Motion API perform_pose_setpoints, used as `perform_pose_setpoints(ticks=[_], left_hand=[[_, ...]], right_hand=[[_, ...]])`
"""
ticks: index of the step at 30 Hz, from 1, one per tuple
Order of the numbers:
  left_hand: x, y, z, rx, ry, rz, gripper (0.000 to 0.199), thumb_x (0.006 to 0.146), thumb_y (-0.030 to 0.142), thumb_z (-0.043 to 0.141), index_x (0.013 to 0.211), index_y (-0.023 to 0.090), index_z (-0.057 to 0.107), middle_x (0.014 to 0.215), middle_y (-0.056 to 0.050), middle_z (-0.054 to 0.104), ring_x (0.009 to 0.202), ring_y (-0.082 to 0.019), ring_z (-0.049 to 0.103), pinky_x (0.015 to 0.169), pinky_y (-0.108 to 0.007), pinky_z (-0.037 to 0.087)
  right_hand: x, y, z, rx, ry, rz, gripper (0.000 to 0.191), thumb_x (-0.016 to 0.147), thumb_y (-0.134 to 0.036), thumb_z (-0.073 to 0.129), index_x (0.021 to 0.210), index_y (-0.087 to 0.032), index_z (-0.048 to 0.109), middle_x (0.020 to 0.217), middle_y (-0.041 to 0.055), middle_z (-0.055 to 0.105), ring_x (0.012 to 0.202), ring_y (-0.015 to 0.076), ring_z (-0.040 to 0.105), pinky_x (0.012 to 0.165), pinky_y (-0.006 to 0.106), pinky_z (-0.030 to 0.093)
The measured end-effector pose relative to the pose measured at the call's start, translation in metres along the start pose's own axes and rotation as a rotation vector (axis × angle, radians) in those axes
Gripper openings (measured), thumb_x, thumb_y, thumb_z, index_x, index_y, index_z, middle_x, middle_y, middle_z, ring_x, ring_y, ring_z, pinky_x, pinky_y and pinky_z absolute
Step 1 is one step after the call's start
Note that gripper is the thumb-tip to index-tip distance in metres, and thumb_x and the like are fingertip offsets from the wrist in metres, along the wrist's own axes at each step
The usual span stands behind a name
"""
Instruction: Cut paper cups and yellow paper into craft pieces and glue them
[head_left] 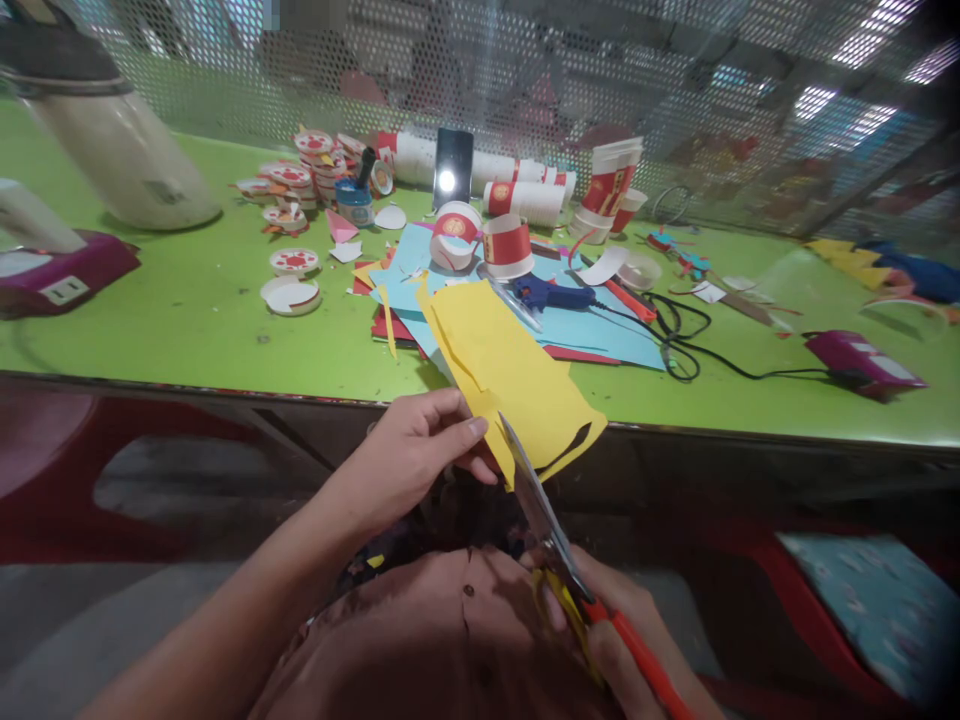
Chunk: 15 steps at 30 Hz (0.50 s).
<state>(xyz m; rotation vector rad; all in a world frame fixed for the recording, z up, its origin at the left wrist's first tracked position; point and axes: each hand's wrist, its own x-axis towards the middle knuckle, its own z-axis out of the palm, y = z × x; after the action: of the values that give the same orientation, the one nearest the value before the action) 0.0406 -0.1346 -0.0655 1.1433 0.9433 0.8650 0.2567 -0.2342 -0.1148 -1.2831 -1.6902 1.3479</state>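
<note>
A sheet of yellow paper [517, 370] extends over the table's front edge, its left edge pinched between the thumb and fingers of my left hand [431, 440]. My right hand [611, 620] is closed round the red and yellow handles of a pair of scissors [544, 520]. The blade tips reach the yellow paper just right of my left thumb. Near its lower right corner the paper has a slit and a curved strip. Part of my right hand's fingers is hidden behind the handles.
Blue sheets [622, 335], a blue glue gun [551, 293] with a black cord, and cut paper cups [508, 247] lie beyond the paper on the green table [300, 350]. A phone [453, 165] with its light on stands behind. A large jug [135, 150] is at left.
</note>
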Motion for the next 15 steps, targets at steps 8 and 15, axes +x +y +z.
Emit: perform_pose_setpoints(ticks=[8, 15], left_hand=[[0.003, -0.003, 0.001, -0.056, 0.063, 0.045, 0.013, 0.085, 0.025, 0.058, 0.079, 0.014, 0.057, 0.074, -0.002, 0.063, 0.068, -0.016, 0.064, 0.065, -0.030, 0.056], [0.003, -0.004, 0.006, -0.098, 0.181, 0.053, 0.012, 0.081, 0.023, 0.061, 0.075, 0.015, 0.056, 0.065, 0.003, 0.059, 0.053, -0.011, 0.060, 0.054, -0.025, 0.054]], right_hand=[[-0.001, 0.006, -0.001, 0.038, -0.024, 0.051, 0.067, 0.084, -0.075, 0.036, 0.110, -0.019, 0.063, 0.064, 0.0008, 0.051, 0.053, 0.0141, 0.046, 0.047, 0.023, 0.038], [0.001, 0.014, -0.005, 0.049, -0.077, 0.069, 0.071, 0.082, -0.077, 0.037, 0.111, -0.018, 0.063, 0.064, 0.0019, 0.052, 0.054, 0.0151, 0.048, 0.049, 0.024, 0.039]])
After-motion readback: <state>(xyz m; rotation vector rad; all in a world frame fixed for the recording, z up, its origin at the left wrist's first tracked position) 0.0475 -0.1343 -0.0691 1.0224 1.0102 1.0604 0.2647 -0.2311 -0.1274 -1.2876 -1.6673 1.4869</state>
